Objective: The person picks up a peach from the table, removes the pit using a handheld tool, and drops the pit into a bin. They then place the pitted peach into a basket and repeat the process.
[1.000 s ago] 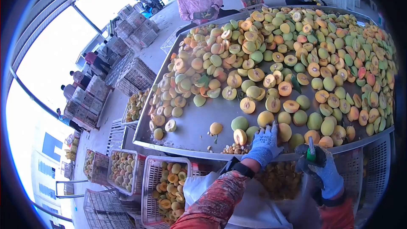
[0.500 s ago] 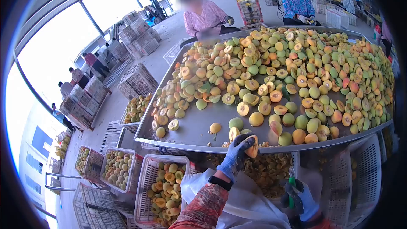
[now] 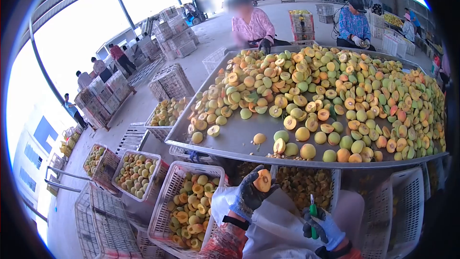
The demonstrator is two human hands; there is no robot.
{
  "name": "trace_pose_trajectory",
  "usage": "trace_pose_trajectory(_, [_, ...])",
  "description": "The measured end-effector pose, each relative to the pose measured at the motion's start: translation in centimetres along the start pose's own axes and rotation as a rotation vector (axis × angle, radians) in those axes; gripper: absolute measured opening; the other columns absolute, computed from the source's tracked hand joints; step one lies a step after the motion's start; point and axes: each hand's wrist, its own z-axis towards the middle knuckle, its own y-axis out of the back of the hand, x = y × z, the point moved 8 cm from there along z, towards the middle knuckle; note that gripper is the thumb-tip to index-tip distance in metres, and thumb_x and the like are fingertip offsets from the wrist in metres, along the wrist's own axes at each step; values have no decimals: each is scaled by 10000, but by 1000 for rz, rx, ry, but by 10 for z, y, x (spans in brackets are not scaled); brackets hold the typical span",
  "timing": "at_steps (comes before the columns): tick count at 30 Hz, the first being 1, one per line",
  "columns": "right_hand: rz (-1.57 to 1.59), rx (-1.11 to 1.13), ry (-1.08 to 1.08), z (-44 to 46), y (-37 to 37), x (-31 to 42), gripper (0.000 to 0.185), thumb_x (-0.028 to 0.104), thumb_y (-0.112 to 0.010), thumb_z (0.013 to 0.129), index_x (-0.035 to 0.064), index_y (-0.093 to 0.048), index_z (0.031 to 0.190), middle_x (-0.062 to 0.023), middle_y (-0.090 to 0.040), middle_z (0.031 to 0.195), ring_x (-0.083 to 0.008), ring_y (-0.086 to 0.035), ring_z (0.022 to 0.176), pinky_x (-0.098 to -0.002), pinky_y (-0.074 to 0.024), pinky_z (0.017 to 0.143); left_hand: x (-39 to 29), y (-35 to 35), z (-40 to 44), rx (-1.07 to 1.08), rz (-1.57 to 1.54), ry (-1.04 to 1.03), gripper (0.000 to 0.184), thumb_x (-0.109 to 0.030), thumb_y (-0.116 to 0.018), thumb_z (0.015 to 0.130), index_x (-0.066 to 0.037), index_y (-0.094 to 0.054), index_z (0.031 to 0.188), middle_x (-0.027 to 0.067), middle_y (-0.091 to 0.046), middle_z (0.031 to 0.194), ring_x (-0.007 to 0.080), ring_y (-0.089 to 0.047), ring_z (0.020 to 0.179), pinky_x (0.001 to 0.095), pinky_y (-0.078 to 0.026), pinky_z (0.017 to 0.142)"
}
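Note:
My left hand [image 3: 249, 196], in a grey-and-black work glove, holds up a peach half [image 3: 263, 181] with its cut face and stone showing. My right hand [image 3: 325, 226], gloved too, is closed around a green-handled tool [image 3: 313, 216] with a short metal tip pointing up; its exact kind is unclear. Both hands are over my lap, below the near edge of the metal table [image 3: 230, 136]. Whole and halved peaches [image 3: 306, 110] are heaped on that table. Left of my left hand stands a white crate [image 3: 160, 206] of peach halves, several with hollow centres.
Under the table edge sits a crate [image 3: 337, 182] of brownish scraps. White crates [image 3: 407, 201] stand at my right, and filled peach crates [image 3: 136, 175] at my left. Two people sit across the table, one in a pink top [image 3: 254, 24], another in blue [image 3: 353, 24].
My left hand has drawn back from the table edge with the peach half, turning its cut face up. My right hand has shifted slightly left and down with the tool. The view has swung left.

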Motion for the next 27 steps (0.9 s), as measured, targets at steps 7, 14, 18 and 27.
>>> trace_pose_trajectory(7, [-242,-9,105,-8,-1,3,465,98,-670,816,39,-458,1225,-63,-580,791,-182,-597,627,-297,-505,516,9,-21,-4,21,-1033,532,423,-274,-615,828,-112,-504,1203,98,-551,1134,324,-564,1013,491,-492,876])
trace_pose_trajectory(14, [-303,-12,187,-21,-2,13,560,98,-609,859,108,-373,1366,-32,-540,971,-91,-492,648,-231,-439,485,7,-39,20,-10,-1107,568,490,-420,-537,865,-33,-509,1164,183,-556,1143,396,-535,1052,554,-429,932])
trace_pose_trajectory(18, [-454,-136,258,-26,10,26,531,174,-623,861,78,-409,1338,-80,-602,801,-124,-533,555,-268,-455,509,-12,-81,10,89,-934,565,453,-362,-532,875,-70,-472,1216,169,-545,1134,352,-558,1025,546,-476,878])
trace_pose_trajectory(27, [-1235,-351,929,-51,-23,80,478,335,-618,830,29,-517,1182,-163,-643,918,-313,-645,731,-383,-507,642,4,-123,-23,188,-777,768,521,-367,-567,850,-40,-470,1243,123,-610,1004,272,-636,833,409,-568,639])
